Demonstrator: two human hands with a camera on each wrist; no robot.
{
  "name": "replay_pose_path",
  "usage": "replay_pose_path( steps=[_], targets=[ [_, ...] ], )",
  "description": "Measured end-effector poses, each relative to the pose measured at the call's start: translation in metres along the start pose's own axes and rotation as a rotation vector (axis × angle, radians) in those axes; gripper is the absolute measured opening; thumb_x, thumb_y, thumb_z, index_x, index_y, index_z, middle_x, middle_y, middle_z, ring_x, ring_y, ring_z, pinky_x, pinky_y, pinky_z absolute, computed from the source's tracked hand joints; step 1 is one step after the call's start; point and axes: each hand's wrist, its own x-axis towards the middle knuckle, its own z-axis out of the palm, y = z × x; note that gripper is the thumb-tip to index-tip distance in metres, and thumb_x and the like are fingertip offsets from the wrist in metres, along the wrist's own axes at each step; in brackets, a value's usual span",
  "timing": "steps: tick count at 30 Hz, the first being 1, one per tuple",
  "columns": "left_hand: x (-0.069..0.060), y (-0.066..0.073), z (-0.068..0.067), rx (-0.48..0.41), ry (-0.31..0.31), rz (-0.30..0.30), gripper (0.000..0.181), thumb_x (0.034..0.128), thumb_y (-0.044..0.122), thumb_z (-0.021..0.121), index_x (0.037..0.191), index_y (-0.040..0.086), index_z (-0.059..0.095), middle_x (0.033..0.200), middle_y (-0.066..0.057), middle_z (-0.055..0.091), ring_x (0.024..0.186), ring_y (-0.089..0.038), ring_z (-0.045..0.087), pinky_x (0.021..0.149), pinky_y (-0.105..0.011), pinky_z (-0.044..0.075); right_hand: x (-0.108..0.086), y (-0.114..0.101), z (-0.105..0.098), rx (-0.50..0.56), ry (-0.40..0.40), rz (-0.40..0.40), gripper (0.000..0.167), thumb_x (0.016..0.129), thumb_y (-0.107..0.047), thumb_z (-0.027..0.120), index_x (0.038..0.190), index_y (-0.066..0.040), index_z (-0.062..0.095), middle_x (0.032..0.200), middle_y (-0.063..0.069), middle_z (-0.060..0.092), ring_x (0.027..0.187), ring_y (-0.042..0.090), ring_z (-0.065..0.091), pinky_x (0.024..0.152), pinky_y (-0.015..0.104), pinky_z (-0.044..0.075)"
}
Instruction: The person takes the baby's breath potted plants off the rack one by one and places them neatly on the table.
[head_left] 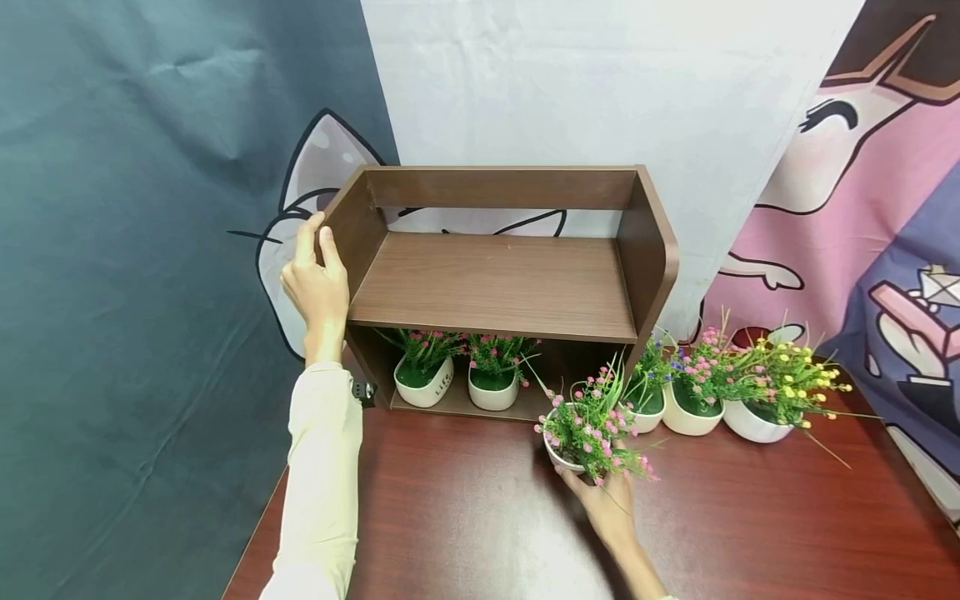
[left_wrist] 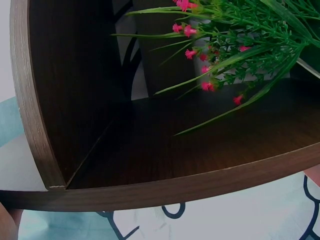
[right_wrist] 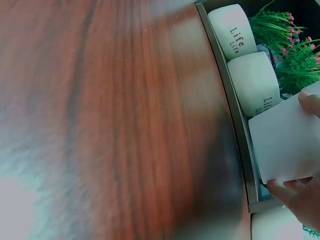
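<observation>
In the head view my right hand grips a white pot with pink flowers, tilted in front of the lower opening of the brown shelf. The right wrist view shows the fingers and thumb around this pot. My left hand rests on the top edge of the shelf's left side panel, thumb and fingers on either side. Two white pots with pink flowers stand in the lower compartment. Pink flowers and dark shelf boards fill the left wrist view.
Right of the shelf, on the reddish-brown table, stand a pot with blue flowers, one with pink flowers and one with yellow flowers. Behind hangs a printed cloth; a grey-green cloth hangs at the left.
</observation>
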Motion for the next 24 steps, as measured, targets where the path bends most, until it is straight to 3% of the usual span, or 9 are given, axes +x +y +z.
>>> replay_pose_path(
  steps=[4,9,17,24],
  targets=[
    [0.002,0.001,-0.001,-0.002,0.014,0.002,0.027,0.0954,0.03,0.052,0.113,0.016,0.068,0.076,-0.015,0.067,0.048,-0.011,0.025,0.058,-0.046,0.037,-0.005,0.002,-0.005,-0.013,-0.005,0.032,0.086,0.06,-0.021,0.089,0.131,-0.006,0.044,0.126,0.013,0.052,0.114,0.029,0.05,0.092,0.043,0.036],
    [0.003,0.002,-0.001,-0.003,0.023,-0.001,0.027,0.0951,0.029,0.053,0.112,0.015,0.068,0.078,-0.014,0.068,0.049,-0.005,0.023,0.058,-0.047,0.037,-0.013,0.002,-0.014,-0.044,0.001,0.032,0.081,0.058,-0.02,0.089,0.125,-0.005,0.046,0.118,0.014,0.057,0.11,0.03,0.052,0.09,0.043,0.035],
    [0.002,0.001,0.0,-0.008,-0.014,0.006,0.031,0.0966,0.032,0.048,0.114,0.016,0.067,0.095,-0.009,0.07,0.049,-0.025,0.037,0.062,-0.046,0.04,-0.025,0.008,-0.023,-0.051,-0.003,0.103,0.084,0.058,-0.022,0.09,0.126,-0.004,0.045,0.12,0.016,0.056,0.11,0.03,0.052,0.089,0.039,0.035],
    [0.0,0.001,-0.001,-0.008,-0.014,-0.005,0.031,0.0967,0.032,0.048,0.115,0.016,0.067,0.087,-0.012,0.069,0.049,-0.024,0.035,0.06,-0.046,0.038,-0.026,0.017,-0.034,-0.087,0.005,0.099,0.081,0.06,-0.022,0.089,0.127,-0.006,0.048,0.122,0.013,0.056,0.112,0.029,0.05,0.092,0.044,0.034]
  ],
)
